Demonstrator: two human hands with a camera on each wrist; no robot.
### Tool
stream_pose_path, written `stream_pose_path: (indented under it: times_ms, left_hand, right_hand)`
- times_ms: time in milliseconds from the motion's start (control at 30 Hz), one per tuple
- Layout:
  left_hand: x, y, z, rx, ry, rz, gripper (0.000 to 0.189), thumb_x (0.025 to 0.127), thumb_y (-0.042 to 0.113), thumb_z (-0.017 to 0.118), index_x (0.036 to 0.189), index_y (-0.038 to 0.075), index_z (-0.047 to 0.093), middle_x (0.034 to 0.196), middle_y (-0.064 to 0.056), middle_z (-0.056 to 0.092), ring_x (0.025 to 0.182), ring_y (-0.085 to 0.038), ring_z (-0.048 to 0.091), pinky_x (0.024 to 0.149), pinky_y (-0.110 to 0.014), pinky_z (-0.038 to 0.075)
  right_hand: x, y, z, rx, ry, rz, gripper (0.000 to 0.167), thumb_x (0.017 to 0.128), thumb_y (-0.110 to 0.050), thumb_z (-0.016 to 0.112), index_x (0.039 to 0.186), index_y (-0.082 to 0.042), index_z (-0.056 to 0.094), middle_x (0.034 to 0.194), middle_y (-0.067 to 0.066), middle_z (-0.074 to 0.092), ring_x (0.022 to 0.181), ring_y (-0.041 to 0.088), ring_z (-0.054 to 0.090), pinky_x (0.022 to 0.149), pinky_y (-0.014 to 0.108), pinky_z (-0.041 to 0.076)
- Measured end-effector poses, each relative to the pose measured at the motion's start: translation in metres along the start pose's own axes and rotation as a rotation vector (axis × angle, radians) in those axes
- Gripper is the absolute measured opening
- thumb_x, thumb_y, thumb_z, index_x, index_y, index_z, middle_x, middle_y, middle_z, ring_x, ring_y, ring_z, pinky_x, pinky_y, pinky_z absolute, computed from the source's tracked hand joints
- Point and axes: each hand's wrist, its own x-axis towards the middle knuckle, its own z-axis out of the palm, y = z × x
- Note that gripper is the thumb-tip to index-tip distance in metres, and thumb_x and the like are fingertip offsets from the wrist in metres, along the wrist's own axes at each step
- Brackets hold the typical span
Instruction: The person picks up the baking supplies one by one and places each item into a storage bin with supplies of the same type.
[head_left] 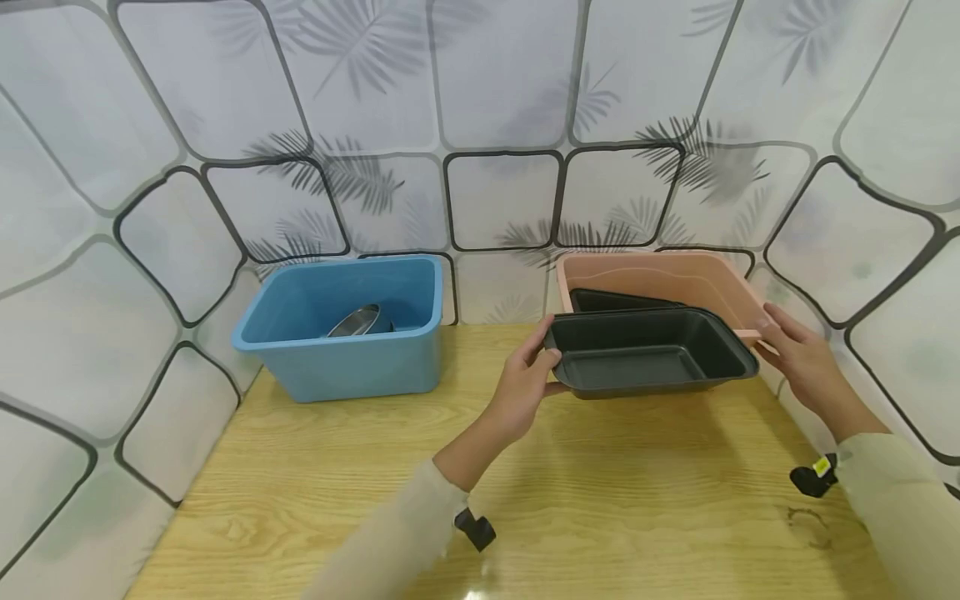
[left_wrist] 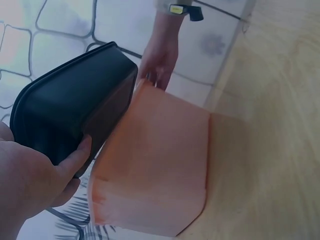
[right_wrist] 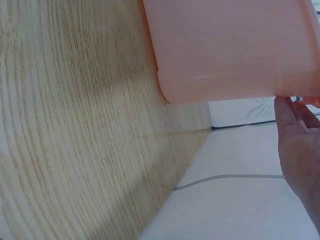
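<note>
A black rectangular loaf pan (head_left: 645,354) is held up in front of a pink plastic bin (head_left: 667,271), tilted so its inside shows in the head view. My left hand (head_left: 521,379) grips the pan's left end, thumb at the rim and fingers beneath. In the left wrist view the pan's underside (left_wrist: 75,95) is above the bin's rim. My right hand (head_left: 802,358) holds the bin's right rim, fingers at its corner, also seen in the right wrist view as a hand (right_wrist: 300,145) by the rim. Another dark pan (head_left: 618,300) lies inside the bin, partly hidden by the held one.
A blue plastic bin (head_left: 360,367) stands at the back left of the wooden table (head_left: 570,500), with a shiny metal pan (head_left: 358,321) inside it. Patterned cloth walls (head_left: 502,200) enclose the back and both sides.
</note>
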Motion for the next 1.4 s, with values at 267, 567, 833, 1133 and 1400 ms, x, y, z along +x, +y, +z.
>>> stream_pose_path:
  times_ms: [267, 567, 833, 1133, 1400]
  left_hand:
    - [0.036, 0.019, -0.005, 0.038, 0.033, 0.005, 0.053, 0.106, 0.017, 0.046, 0.153, 0.04, 0.037, 0.154, -0.002, 0.045, 0.13, -0.028, 0.057, 0.091, -0.046, 0.059]
    - [0.075, 0.029, -0.003, 0.11, 0.088, -0.003, 0.053, 0.106, 0.019, 0.047, 0.153, 0.041, 0.037, 0.162, 0.0, 0.033, 0.14, -0.024, 0.046, 0.092, -0.048, 0.058]
    - [0.103, 0.029, 0.001, 0.192, 0.115, -0.022, 0.053, 0.105, 0.019, 0.047, 0.151, 0.045, 0.04, 0.166, -0.003, 0.026, 0.118, -0.022, 0.054, 0.086, -0.047, 0.06]
    - [0.124, 0.024, 0.003, 0.278, 0.137, -0.071, 0.054, 0.106, 0.021, 0.048, 0.154, 0.039, 0.037, 0.165, 0.0, 0.029, 0.07, -0.012, 0.048, 0.076, -0.04, 0.057]
    - [0.141, 0.03, 0.016, 0.371, 0.155, -0.117, 0.056, 0.104, 0.021, 0.047, 0.156, 0.039, 0.035, 0.163, -0.005, 0.035, 0.046, -0.013, 0.037, 0.068, -0.052, 0.054]
  right_hand:
    - [0.002, -0.002, 0.001, -0.031, 0.003, 0.012, 0.071, 0.107, -0.024, 0.049, 0.162, -0.011, 0.005, 0.17, -0.005, 0.001, 0.106, -0.018, 0.054, 0.088, 0.004, 0.047]
    - [-0.001, -0.003, 0.002, -0.014, 0.001, -0.021, 0.071, 0.107, -0.023, 0.05, 0.162, -0.01, 0.006, 0.17, -0.002, 0.002, 0.108, -0.017, 0.055, 0.09, 0.005, 0.048]
    - [-0.002, -0.002, 0.0, 0.006, 0.001, 0.002, 0.072, 0.107, -0.023, 0.05, 0.162, -0.014, 0.006, 0.17, -0.002, 0.002, 0.108, -0.017, 0.056, 0.089, 0.005, 0.048]
    - [-0.003, -0.001, -0.002, 0.061, -0.001, 0.006, 0.07, 0.107, -0.019, 0.049, 0.162, -0.012, 0.006, 0.169, 0.006, 0.0, 0.107, -0.015, 0.057, 0.089, 0.007, 0.049]
    - [-0.001, 0.001, -0.002, 0.054, 0.008, 0.005, 0.07, 0.107, -0.02, 0.05, 0.162, -0.013, 0.008, 0.17, 0.004, 0.001, 0.108, -0.015, 0.057, 0.089, 0.007, 0.049]
